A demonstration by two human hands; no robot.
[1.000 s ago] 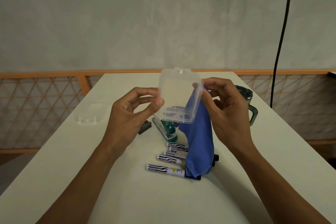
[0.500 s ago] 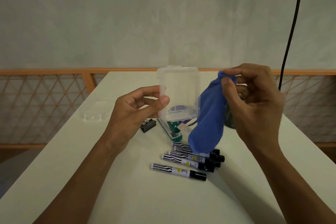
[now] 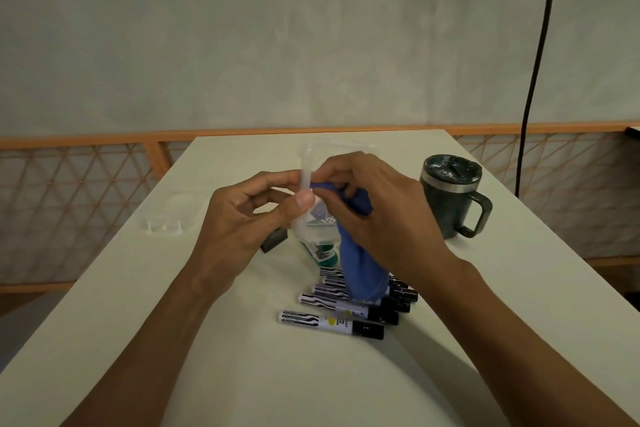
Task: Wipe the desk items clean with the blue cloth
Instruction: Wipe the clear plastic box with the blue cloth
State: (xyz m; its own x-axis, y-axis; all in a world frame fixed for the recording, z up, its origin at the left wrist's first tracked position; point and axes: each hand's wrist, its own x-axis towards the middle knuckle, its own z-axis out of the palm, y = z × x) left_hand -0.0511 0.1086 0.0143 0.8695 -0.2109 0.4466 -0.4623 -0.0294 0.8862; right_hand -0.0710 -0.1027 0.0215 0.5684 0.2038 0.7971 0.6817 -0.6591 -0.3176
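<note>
Head view, findings from the hands outward. The left hand [image 3: 242,218] pinches the left wall of the clear plastic box [image 3: 306,166] between thumb and fingertips and holds it above the surface [image 3: 207,357], opening turned toward the right hand. That grip appears meant to steady the box against the wiping pressure. The right hand [image 3: 377,215] has its fingers curled round the bunched upper end of the blue cloth [image 3: 360,270] and pushes that wad into the box at its near left edge. The loose tail of the cloth hangs down and reaches the markers [image 3: 332,321]. Judged step: wiping the inside of the box.

Containers:
- The box is open. Apart from the cloth, a pale blue-grey shape shows through its wall; whether it lies inside or behind cannot be told.
- A clear lid [image 3: 169,218] lies flat on the surface, well to the left of the box.
- The dark mug [image 3: 448,198] stands upright to the right with its cover on, handle facing right. Its contents are hidden.

Other items: the markers lie side by side near the person, caps to the right. A green item [image 3: 322,253] and a small black item [image 3: 273,241] sit beneath the hands, too hidden to identify.
</note>
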